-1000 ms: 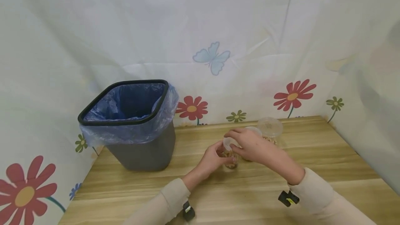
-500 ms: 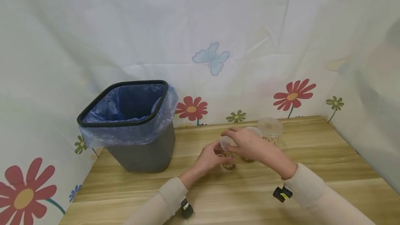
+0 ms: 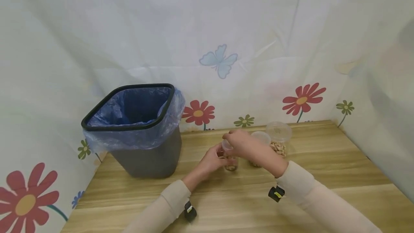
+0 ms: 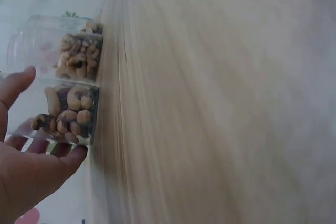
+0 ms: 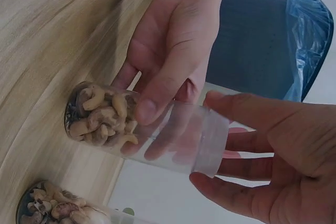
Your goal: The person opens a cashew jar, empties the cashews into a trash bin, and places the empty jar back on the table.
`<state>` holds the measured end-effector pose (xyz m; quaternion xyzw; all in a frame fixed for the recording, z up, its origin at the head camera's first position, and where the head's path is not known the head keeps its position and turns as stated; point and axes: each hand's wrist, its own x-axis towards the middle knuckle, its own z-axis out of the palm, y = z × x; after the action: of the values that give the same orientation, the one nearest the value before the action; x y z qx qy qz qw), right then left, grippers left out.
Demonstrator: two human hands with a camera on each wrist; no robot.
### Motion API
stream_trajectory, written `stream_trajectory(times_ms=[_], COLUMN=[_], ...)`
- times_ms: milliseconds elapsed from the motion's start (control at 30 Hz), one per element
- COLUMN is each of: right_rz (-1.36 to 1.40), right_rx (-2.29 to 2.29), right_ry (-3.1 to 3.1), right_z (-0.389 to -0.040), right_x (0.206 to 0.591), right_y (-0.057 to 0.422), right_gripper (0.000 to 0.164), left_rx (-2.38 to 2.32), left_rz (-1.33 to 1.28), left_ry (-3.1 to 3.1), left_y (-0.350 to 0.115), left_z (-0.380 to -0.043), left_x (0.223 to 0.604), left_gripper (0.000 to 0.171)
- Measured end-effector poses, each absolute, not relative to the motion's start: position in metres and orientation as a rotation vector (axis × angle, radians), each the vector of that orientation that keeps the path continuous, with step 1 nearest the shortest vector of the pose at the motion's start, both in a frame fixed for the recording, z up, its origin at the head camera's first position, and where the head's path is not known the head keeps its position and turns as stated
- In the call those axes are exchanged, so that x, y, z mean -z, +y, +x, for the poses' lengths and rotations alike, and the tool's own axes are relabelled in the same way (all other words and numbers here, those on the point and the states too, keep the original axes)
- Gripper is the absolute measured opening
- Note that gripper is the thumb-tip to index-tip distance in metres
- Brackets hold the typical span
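Note:
A clear plastic jar point(image 3: 231, 167), partly filled with cashews, stands on the wooden table between both hands. My left hand point(image 3: 210, 161) grips its body, fingers and thumb wrapped round the sides. At the top, my right hand point(image 3: 244, 145) holds the translucent lid point(image 5: 212, 145) by its edge, and the lid sits over the jar's mouth. The right wrist view shows nuts in the lower half of the jar and clear wall above them. Just to the right is a second nut-filled jar point(image 3: 262, 136), partly hidden by the right hand.
A third clear jar point(image 3: 279, 132) with nuts is at the back right. To the left stands a grey bin point(image 3: 152, 161) with a black rim and a blue liner bag point(image 3: 174, 114). A flowered cloth point(image 3: 258, 92) hangs behind the table point(image 3: 226, 204).
Both hands and the jar have shifted slightly left, the right hand more. More of the nuts in the rear jar now shows. Both hands have kept their hold on jar and lid.

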<state>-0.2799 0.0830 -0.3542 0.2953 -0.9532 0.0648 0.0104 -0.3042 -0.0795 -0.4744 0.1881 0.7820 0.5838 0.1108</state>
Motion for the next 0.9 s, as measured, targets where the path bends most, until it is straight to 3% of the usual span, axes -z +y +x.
stream_trajectory(times_ms=[500,900], right_rz=[0.94,1.124], right_rx=[-0.399,-0.411], right_ry=[-2.85,-2.912], right_z=[-0.286,-0.288], right_x=[0.365,0.356], right_y=[0.078,0.088], right_gripper=[0.03,0.044], left_rx=[-1.761,-1.733], left_rz=[0.566,0.562], left_ry=[2.152,2.075], left_y=[-0.087,-0.087], left_z=[-0.301,-0.306], left_x=[0.479,0.476], left_gripper=[0.033,0.026])
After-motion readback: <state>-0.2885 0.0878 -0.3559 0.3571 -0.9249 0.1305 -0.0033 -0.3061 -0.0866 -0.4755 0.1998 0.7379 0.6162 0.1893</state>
